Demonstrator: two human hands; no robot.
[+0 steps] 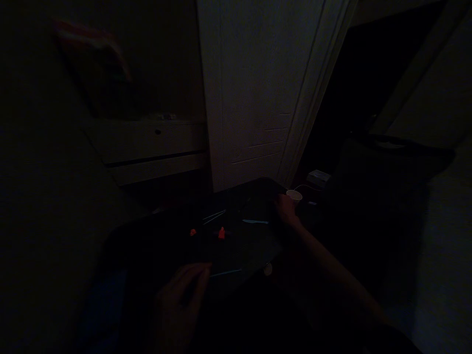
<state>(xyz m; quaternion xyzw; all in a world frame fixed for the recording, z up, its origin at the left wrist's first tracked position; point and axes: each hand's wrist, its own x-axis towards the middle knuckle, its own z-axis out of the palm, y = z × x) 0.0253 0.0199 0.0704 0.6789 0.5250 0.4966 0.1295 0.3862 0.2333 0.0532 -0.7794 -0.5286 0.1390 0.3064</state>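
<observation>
The scene is very dark. At the lower left, my left hand point(182, 290) has its thumb and fingers pinched together at one end of a thin light-blue stick point(226, 272). My right hand point(286, 210) is stretched to the table's far right corner, closed against the side of a white cup point(294, 195); its fingertips are hard to make out. Between the hands lie a light-blue plastic knife point(255, 221), a pair of thin pale sticks point(214, 217), a bright orange-red piece point(221, 234) and a smaller orange lump point(192, 232).
The dark table point(254, 246) stands before a pale door point(254, 88). A drawer unit point(155, 145) is at the back left. Past the right corner are a white box point(318, 177) with a cable and a dark bulky shape point(383, 172). A small pale object point(268, 269) shows below the front edge.
</observation>
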